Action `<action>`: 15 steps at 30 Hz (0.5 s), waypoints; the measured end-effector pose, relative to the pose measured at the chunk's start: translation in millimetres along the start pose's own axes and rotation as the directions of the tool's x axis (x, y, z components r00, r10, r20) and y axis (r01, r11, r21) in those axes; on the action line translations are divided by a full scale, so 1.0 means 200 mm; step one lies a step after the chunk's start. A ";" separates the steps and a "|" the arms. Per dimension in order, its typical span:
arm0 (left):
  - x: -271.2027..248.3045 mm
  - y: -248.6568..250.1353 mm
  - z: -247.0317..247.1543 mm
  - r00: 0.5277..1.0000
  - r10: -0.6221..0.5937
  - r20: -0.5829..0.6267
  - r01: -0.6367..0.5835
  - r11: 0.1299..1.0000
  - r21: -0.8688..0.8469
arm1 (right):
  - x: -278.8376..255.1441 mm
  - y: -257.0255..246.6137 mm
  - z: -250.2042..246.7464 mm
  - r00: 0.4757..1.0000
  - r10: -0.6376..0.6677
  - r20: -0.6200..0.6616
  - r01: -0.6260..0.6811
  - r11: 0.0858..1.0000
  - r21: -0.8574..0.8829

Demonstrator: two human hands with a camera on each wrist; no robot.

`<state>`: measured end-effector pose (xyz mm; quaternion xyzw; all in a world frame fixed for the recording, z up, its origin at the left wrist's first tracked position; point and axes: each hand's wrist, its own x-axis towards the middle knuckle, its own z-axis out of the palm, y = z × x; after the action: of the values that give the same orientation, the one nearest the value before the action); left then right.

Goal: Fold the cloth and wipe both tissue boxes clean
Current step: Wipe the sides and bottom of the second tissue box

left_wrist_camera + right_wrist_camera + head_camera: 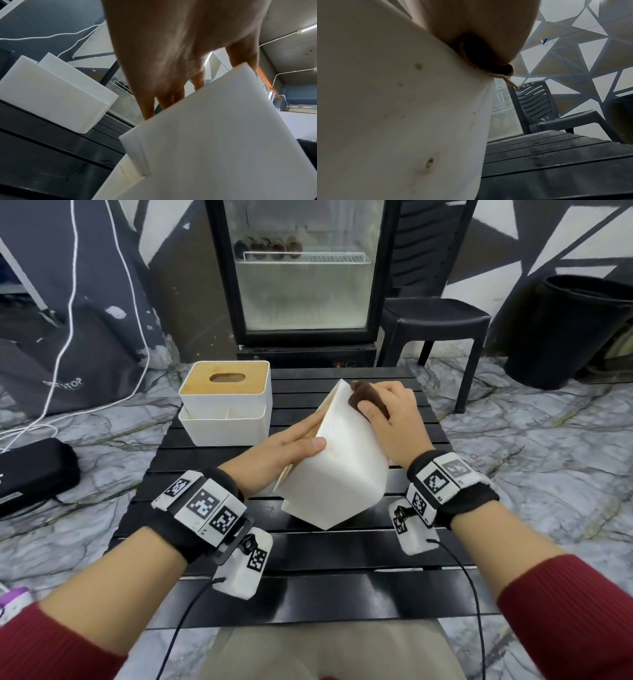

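A white tissue box (pixel 339 460) is tilted up on its edge at the middle of the black slatted table (pixel 308 559). My left hand (pixel 291 443) holds its left side, fingers on the lid side and thumb on the white face. My right hand (pixel 387 419) presses a folded dark brown cloth (pixel 366 398) against the box's upper far corner. The second tissue box (pixel 226 402), white with a wooden slotted lid, stands upright at the table's far left. The left wrist view shows the held box (pixel 223 135) beneath my fingers (pixel 149 108). In the right wrist view the cloth (pixel 481 59) is squeezed between palm and the spotted box face (pixel 402 108).
A glass-door fridge (pixel 301 268) stands behind the table. A black plastic stool (pixel 435 330) and a black bin (pixel 575 330) are at the right. On the marble floor to the left lie a black case (pixel 34 474) and white cables (pixel 68 337).
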<state>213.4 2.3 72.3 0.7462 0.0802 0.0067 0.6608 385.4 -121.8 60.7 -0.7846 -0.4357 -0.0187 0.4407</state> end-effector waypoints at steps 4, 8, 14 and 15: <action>0.01 -0.02 -0.01 1.000 0.016 0.009 -0.016 1.000 -0.027 | 0.05 0.02 -0.01 0.998 0.020 0.057 -0.018 0.999 -0.046; 0.00 -0.03 -0.02 1.000 0.030 0.003 -0.030 0.999 -0.037 | 0.07 0.04 -0.02 0.996 0.021 0.089 -0.015 0.997 -0.073; 0.01 -0.04 -0.02 0.999 0.034 0.002 -0.034 0.999 -0.038 | 0.05 0.07 -0.05 0.994 0.042 0.102 -0.041 0.999 -0.017; 0.00 -0.04 -0.02 0.999 0.035 0.003 -0.035 0.999 -0.041 | 0.04 0.08 -0.06 0.995 0.045 0.093 -0.044 0.999 -0.009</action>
<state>212.8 7.9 64.4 0.7339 0.0658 0.0184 0.6758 406.4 -127.8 60.3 -0.7956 -0.4381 0.0263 0.4176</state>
